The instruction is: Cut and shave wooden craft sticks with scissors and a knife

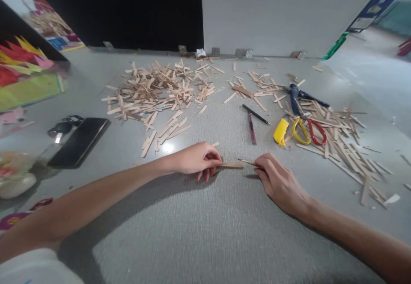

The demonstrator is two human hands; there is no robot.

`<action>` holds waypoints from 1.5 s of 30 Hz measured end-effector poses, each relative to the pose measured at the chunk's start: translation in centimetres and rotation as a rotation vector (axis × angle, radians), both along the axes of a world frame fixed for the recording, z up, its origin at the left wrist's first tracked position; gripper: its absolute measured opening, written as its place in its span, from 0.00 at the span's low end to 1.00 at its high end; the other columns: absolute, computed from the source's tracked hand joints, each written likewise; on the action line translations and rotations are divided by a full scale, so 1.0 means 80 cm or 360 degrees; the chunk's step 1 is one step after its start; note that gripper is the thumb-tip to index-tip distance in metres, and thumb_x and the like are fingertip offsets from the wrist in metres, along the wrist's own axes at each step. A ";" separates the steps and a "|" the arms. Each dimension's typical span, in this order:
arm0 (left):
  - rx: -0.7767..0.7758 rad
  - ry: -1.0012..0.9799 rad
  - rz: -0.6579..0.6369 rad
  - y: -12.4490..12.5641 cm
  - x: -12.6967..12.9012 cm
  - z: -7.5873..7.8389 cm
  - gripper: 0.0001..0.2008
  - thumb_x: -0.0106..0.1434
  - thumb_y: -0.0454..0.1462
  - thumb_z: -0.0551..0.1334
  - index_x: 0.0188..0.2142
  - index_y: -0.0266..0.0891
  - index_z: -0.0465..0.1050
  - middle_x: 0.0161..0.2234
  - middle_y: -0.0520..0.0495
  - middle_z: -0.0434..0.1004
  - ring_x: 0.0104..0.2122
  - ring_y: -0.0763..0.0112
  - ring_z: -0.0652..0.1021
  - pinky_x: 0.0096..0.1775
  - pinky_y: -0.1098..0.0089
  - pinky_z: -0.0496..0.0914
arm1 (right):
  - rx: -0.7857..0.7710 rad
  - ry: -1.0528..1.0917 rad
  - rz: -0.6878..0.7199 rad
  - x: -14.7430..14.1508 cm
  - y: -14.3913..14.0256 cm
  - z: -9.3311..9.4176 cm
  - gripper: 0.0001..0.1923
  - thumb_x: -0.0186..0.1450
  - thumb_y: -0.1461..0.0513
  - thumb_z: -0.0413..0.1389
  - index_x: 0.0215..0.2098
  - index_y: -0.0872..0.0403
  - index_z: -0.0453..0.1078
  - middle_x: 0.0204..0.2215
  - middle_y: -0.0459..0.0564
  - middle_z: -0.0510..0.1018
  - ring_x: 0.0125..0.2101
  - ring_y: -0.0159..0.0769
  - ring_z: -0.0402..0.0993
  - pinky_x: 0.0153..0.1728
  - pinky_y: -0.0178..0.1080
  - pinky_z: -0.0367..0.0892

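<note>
My left hand rests on the grey table and pinches one end of a flat wooden craft stick that lies on the surface. My right hand holds a thin pointed wooden sliver, its tip close to the free end of the flat stick. Both forearms lie on the table.
A large heap of wooden sticks lies at the back left, more sticks at the right. Scissors with yellow and red handles, a yellow cutter, a pen and a black phone lie around. Coloured paper sits far left.
</note>
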State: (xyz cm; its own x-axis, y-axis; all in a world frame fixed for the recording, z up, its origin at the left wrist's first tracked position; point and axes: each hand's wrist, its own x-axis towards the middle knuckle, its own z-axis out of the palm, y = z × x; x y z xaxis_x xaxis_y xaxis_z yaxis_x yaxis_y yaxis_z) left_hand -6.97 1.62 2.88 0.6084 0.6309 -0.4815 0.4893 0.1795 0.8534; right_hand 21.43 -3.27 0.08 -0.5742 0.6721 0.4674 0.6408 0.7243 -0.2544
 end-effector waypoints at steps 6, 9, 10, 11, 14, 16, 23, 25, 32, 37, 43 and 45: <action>-0.0090 -0.0098 0.0037 0.002 -0.002 -0.010 0.13 0.73 0.41 0.65 0.33 0.36 0.78 0.27 0.48 0.83 0.17 0.73 0.79 0.22 0.73 0.73 | 0.0167 -0.0280 0.0152 0.011 -0.008 -0.002 0.18 0.80 0.70 0.46 0.65 0.64 0.65 0.36 0.53 0.81 0.31 0.36 0.80 0.29 0.35 0.75; -0.0101 -0.0116 0.0057 0.002 -0.003 -0.013 0.13 0.73 0.42 0.66 0.34 0.37 0.78 0.27 0.48 0.83 0.17 0.72 0.80 0.22 0.72 0.75 | 0.0228 -0.0330 0.0219 0.019 -0.011 -0.001 0.19 0.80 0.71 0.47 0.66 0.66 0.65 0.33 0.49 0.80 0.27 0.34 0.77 0.25 0.35 0.71; -0.0099 -0.0120 0.0064 0.002 -0.004 -0.013 0.13 0.73 0.42 0.66 0.33 0.37 0.78 0.26 0.49 0.83 0.17 0.72 0.80 0.22 0.72 0.75 | 0.0242 -0.0357 0.0238 0.021 -0.011 0.000 0.18 0.80 0.71 0.47 0.66 0.67 0.66 0.32 0.48 0.79 0.26 0.33 0.76 0.24 0.36 0.69; -0.0094 -0.0124 0.0065 0.001 -0.004 -0.012 0.13 0.74 0.41 0.66 0.33 0.37 0.78 0.26 0.49 0.82 0.17 0.72 0.80 0.22 0.72 0.75 | 0.0249 -0.0383 0.0255 0.023 -0.011 0.001 0.18 0.81 0.70 0.47 0.66 0.67 0.66 0.31 0.48 0.79 0.24 0.32 0.75 0.23 0.36 0.68; -0.0060 -0.0123 0.0059 -0.001 -0.003 -0.011 0.13 0.74 0.40 0.65 0.33 0.37 0.77 0.26 0.50 0.82 0.17 0.73 0.79 0.21 0.73 0.74 | 0.0225 -0.0439 0.0289 0.025 -0.011 0.002 0.18 0.82 0.68 0.45 0.65 0.67 0.67 0.31 0.48 0.79 0.24 0.31 0.75 0.22 0.36 0.67; -0.0027 -0.0111 0.0065 -0.003 -0.002 -0.010 0.12 0.75 0.39 0.65 0.33 0.37 0.77 0.26 0.50 0.82 0.16 0.74 0.79 0.20 0.73 0.74 | 0.0211 -0.0462 0.0295 0.025 -0.011 0.003 0.18 0.83 0.68 0.44 0.64 0.67 0.68 0.32 0.48 0.78 0.24 0.31 0.76 0.22 0.36 0.68; 0.0059 -0.0067 0.0055 -0.005 0.000 -0.007 0.12 0.75 0.38 0.65 0.34 0.36 0.77 0.26 0.49 0.82 0.17 0.74 0.80 0.21 0.72 0.74 | 0.0167 -0.0498 0.0296 0.027 -0.012 0.004 0.20 0.78 0.74 0.44 0.62 0.66 0.70 0.31 0.49 0.78 0.24 0.32 0.75 0.21 0.36 0.68; 0.0072 -0.0063 0.0045 -0.004 0.000 -0.006 0.12 0.76 0.37 0.64 0.34 0.36 0.77 0.26 0.50 0.82 0.18 0.73 0.81 0.22 0.72 0.74 | 0.0129 -0.0506 0.0299 0.028 -0.011 0.004 0.21 0.77 0.74 0.44 0.63 0.66 0.70 0.31 0.48 0.78 0.23 0.32 0.75 0.21 0.36 0.69; 0.0142 -0.0089 -0.0002 -0.004 -0.001 -0.009 0.12 0.75 0.40 0.64 0.34 0.38 0.75 0.24 0.51 0.79 0.20 0.70 0.82 0.20 0.72 0.70 | 0.0031 -0.0496 0.0305 0.034 -0.004 0.008 0.20 0.79 0.71 0.44 0.64 0.61 0.71 0.33 0.50 0.81 0.25 0.33 0.77 0.24 0.35 0.71; 0.0215 -0.0036 -0.0065 -0.005 -0.002 -0.009 0.14 0.76 0.42 0.63 0.33 0.40 0.73 0.23 0.52 0.77 0.19 0.71 0.79 0.20 0.71 0.70 | 0.0047 -0.0430 0.0336 0.033 0.001 0.009 0.19 0.82 0.66 0.43 0.62 0.63 0.72 0.31 0.49 0.79 0.24 0.33 0.77 0.23 0.35 0.70; 0.0290 0.0007 -0.0126 -0.005 0.000 -0.007 0.16 0.77 0.39 0.60 0.30 0.40 0.71 0.20 0.54 0.73 0.15 0.75 0.74 0.18 0.72 0.68 | 0.0033 -0.0366 0.0308 0.035 0.002 0.004 0.19 0.82 0.65 0.45 0.62 0.60 0.74 0.31 0.49 0.81 0.23 0.32 0.76 0.23 0.34 0.70; 0.0287 0.0010 -0.0133 -0.005 -0.001 -0.007 0.16 0.77 0.39 0.60 0.30 0.39 0.71 0.20 0.54 0.73 0.14 0.75 0.74 0.18 0.73 0.67 | 0.0019 -0.0361 0.0310 0.036 0.002 0.004 0.19 0.82 0.65 0.46 0.62 0.59 0.74 0.31 0.49 0.81 0.24 0.32 0.77 0.23 0.34 0.70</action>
State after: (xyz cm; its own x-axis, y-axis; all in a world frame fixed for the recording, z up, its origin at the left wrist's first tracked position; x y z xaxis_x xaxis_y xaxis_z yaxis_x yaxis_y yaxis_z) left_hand -7.03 1.24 2.36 0.6595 0.6549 -0.3691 0.5015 -0.0175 0.8650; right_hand 24.31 -3.09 0.39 -0.7823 0.5346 0.3197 0.5292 0.8411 -0.1115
